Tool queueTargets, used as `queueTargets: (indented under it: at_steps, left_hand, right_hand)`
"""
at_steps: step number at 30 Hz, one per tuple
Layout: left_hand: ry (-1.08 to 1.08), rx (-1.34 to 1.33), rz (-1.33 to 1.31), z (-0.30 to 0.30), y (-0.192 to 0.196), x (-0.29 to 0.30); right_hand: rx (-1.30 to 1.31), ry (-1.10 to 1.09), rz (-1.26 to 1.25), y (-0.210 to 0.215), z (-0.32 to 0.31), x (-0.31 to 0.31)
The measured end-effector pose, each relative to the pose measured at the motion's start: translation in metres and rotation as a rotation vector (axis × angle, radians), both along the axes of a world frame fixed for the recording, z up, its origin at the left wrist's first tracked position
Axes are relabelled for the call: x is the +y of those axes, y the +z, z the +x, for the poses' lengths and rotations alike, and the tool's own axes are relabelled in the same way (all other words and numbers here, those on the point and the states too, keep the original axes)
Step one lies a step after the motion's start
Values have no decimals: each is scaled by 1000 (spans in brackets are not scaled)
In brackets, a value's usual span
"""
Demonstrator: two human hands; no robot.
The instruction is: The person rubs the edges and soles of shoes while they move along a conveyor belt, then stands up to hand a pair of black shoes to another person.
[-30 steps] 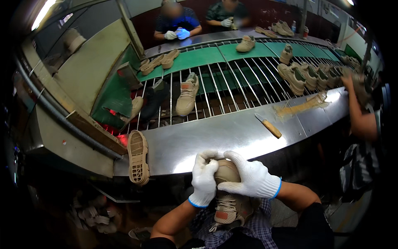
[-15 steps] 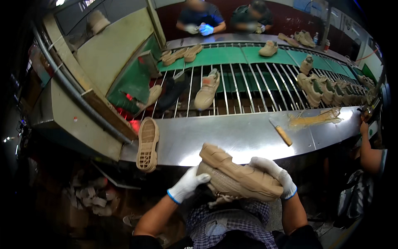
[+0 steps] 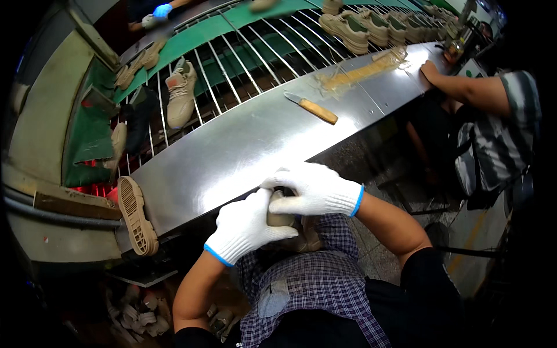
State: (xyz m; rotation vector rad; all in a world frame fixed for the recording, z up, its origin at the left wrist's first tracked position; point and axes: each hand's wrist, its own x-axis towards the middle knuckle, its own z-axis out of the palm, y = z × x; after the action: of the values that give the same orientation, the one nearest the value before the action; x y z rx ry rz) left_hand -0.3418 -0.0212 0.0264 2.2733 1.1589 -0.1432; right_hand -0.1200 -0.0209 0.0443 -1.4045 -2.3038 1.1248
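Both my hands wear white knit gloves with blue cuffs. Between them, in front of my checked apron (image 3: 301, 272), is a beige shoe (image 3: 280, 219), mostly hidden by the gloves. My left hand (image 3: 243, 226) wraps its near left side, thumb stretched across it. My right hand (image 3: 319, 190) closes over the far right side, fingertips meeting the left hand's. A beige shoe sole (image 3: 137, 216) lies tread up at the left end of the metal bench (image 3: 232, 151). A knife (image 3: 313, 108) with a wooden handle rests farther right.
Past the bench runs a rack of metal bars (image 3: 243, 64), with a beige shoe (image 3: 181, 95) and a dark shoe (image 3: 141, 119) on it. Several shoes (image 3: 374, 29) line its far right. Dried glue (image 3: 360, 75) coats the bench. A co-worker's arm (image 3: 473, 88) reaches in from the right.
The shoe, earlier held sideways with its sole showing, is now turned end-on and lower, largely covered. My hands have come together around it. The view has swung to the right.
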Motion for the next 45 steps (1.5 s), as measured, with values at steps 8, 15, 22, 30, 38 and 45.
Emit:
queueTargets:
  at_steps: [8,15,22,30,38,45]
  left_hand:
    - [214,-141,-60,-48,-28,-18]
    - [400,-788,-44,-40,-76,-8]
    - [638,-1379,-228,39,-110,12]
    - [480,-926,204,13,-72,-109]
    - [563,-1038,249,16,-91,-92]
    - [618,-1172,41,11,-114,-80]
  right_hand:
    - [883,-779,-595,-209,57,-109]
    - [757,-303,-204,-109,35,-121]
    - [600,-15,210,-55,20,-91]
    - [498,37,187,-71,37,-56]
    - [488,42,164,-81,29,-40]
    - [508,25,63,-86,15,-22]
